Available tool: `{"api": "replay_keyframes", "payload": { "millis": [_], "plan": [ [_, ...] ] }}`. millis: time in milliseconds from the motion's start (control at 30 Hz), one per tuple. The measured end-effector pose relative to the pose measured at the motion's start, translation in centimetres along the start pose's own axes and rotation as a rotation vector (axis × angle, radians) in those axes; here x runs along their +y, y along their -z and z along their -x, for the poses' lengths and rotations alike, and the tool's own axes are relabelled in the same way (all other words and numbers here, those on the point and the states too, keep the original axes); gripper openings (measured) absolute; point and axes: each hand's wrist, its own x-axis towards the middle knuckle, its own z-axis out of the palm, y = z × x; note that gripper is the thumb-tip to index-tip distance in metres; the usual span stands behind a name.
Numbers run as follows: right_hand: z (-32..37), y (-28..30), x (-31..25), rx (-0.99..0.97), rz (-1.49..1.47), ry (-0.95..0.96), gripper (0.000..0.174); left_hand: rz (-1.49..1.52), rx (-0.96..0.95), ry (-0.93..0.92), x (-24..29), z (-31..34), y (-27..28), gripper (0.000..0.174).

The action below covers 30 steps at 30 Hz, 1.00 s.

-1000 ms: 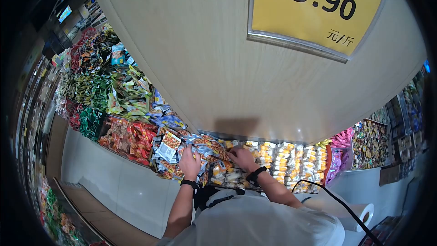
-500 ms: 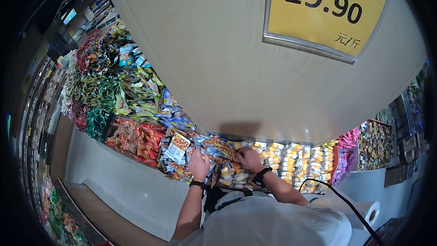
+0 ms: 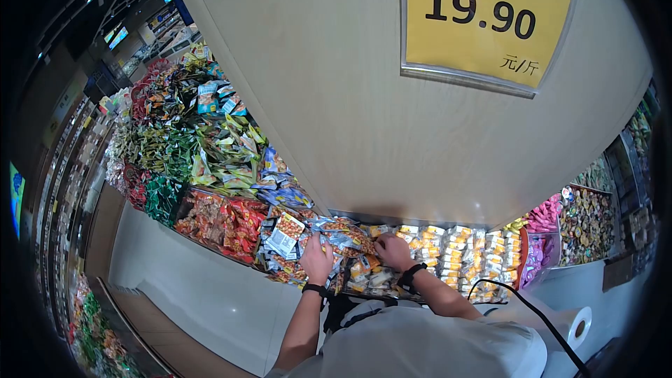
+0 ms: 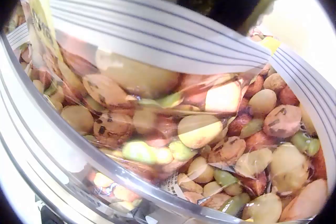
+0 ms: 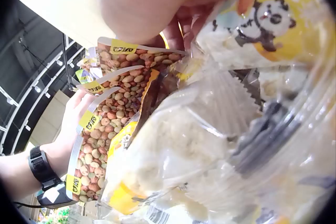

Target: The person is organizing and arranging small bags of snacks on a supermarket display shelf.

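In the head view, my left hand (image 3: 317,260) rests among glossy nut packets (image 3: 285,236), beside one that lies with its white label up. Packets hide its fingertips. The left wrist view is filled by a clear-fronted packet of mixed nuts (image 4: 199,129) with a striped white edge. My right hand (image 3: 394,252) is at the right end of the nut packets, where they meet white-and-yellow wrapped snacks (image 3: 458,255). Seen from the right wrist, its curled fingers (image 5: 181,32) hold the end of a nut packet (image 5: 139,56), close to a panda-printed wrapper (image 5: 273,19). Several nut packets stand in a row there.
A tall wooden panel (image 3: 336,98) with a yellow price sign (image 3: 486,24) rises behind the packets. Red-wrapped snacks (image 3: 238,227) lie to the left, purple ones (image 3: 539,252) to the right. A roll of clear bags (image 3: 577,325) and a black cable (image 3: 518,294) are at the lower right.
The head view has shifted, so the shelf and both hands appear farther right in it. Against the packets, both hands stay in nearly the same places.
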Motion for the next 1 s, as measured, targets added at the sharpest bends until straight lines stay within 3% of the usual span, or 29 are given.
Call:
{"api": "replay_keyframes", "payload": {
  "millis": [733,900,1000],
  "plan": [
    [-0.24,-0.12,0.26,0.032,-0.014,0.009,0.03,0.02,0.02,-0.012,0.02,0.31,-0.12,0.038],
    [0.07,-0.12,0.49,0.063,-0.019,0.027,0.031,0.043,-0.048,0.017,-0.06,0.33,-0.2,0.04],
    [-0.12,-0.18,0.31,0.004,-0.022,-0.015,0.031,0.003,0.0,0.002,-0.06,0.35,-0.19,0.038]
  ]
}}
